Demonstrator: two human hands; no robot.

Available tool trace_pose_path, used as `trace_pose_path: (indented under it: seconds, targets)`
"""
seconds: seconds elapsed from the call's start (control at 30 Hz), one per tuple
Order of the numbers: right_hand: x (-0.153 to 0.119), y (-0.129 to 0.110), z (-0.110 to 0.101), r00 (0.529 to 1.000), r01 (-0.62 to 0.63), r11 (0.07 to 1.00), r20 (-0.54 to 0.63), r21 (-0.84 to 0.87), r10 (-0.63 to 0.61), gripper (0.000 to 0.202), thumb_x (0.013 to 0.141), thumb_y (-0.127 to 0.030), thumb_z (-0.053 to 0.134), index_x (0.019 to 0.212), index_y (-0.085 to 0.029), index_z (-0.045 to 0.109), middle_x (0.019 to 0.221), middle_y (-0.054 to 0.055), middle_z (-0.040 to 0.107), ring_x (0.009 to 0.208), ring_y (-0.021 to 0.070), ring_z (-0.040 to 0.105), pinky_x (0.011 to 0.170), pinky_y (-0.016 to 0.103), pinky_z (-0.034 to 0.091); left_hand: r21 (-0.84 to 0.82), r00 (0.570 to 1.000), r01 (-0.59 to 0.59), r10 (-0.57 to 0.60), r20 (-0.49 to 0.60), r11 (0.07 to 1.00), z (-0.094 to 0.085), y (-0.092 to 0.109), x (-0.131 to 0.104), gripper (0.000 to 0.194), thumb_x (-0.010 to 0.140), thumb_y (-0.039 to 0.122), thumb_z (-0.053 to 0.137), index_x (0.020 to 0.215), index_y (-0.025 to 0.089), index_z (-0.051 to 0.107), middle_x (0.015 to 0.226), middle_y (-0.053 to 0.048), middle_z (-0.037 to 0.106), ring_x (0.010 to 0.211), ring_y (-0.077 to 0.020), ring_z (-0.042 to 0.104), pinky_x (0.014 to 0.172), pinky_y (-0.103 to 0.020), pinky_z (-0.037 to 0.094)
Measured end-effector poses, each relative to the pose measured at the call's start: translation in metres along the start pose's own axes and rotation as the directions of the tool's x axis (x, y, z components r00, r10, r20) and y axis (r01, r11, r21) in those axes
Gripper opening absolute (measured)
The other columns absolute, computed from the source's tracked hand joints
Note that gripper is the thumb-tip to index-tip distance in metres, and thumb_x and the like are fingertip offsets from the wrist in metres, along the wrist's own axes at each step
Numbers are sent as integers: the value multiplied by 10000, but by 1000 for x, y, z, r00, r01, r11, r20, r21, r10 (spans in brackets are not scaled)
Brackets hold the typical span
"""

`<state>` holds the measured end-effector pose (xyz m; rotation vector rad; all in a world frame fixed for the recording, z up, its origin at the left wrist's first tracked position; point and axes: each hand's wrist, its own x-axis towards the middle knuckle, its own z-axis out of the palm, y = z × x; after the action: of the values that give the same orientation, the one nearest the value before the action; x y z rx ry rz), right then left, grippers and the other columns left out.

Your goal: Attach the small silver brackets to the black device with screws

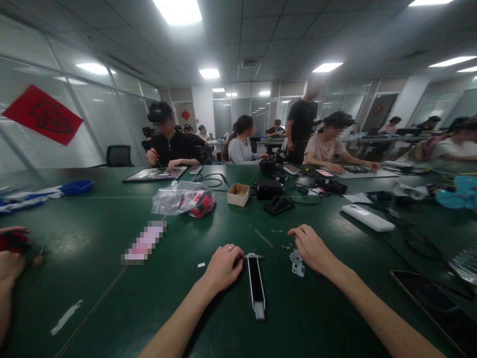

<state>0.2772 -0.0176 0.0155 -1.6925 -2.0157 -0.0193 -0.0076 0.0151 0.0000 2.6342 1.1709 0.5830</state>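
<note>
A long, slim device (256,279) with a white rim and a black face lies on the green table (223,328). A thin metal rod crosses its far end. My left hand (223,267) rests on the table just left of it, fingers curled and closed at the rod's left end by the device. My right hand (311,248) hovers right of the device with its index finger stretched out. Under and beside that hand are flat grey pieces with holes (297,264) and several tiny rings (286,246). A small white piece (201,265) lies left of my left hand.
Ahead are a plastic bag with red contents (184,199), a small open box (238,195) and black devices with cables (269,189). A white power bank (367,218) and a dark tablet (436,308) lie right. A co-worker's hand (11,266) is at left; several people sit opposite.
</note>
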Motion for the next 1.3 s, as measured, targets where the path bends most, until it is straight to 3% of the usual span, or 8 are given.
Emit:
trace_pose_path:
  seconds: [0.17,0.33,0.47,0.83,1.3]
  targets:
    - [-5,-29,17,986,145,980,-103,139,-131,281,898,-115,326,1044,-145,565,971,115,512,910,210,534,804,366,487,14,1000,-2,2,15,1000,1,0,1,115,838,178,477,899,200,571,910,-33,606,851,-178,546,732,-287,393]
    - [-16,-70,28,986,168,949,-22,267,-168,248,924,-133,302,965,-166,544,952,86,516,835,173,544,747,328,494,27,1000,2,-2,14,1000,1,0,1,116,834,180,482,901,198,575,909,-37,607,852,-181,546,729,-291,388]
    - [-22,-87,35,977,202,920,3,336,-215,231,923,-130,310,950,-177,534,927,69,535,838,167,547,765,319,485,24,1000,-5,5,-5,1000,2,-1,1,108,833,173,484,893,198,569,895,-32,605,837,-177,545,721,-288,383]
    - [-17,-74,37,993,114,925,-49,362,-103,181,931,-187,348,922,-163,527,857,56,546,752,160,534,669,303,455,17,1000,-16,17,-15,1000,2,-1,1,85,838,183,489,876,200,563,879,-25,595,820,-172,538,713,-281,385]
    - [-16,-72,41,999,50,937,-13,345,-48,189,920,-210,355,923,-164,538,804,52,578,692,159,548,599,288,433,26,1000,-19,19,-5,999,1,-1,0,106,836,177,482,898,203,563,895,-27,598,842,-173,542,738,-284,393]
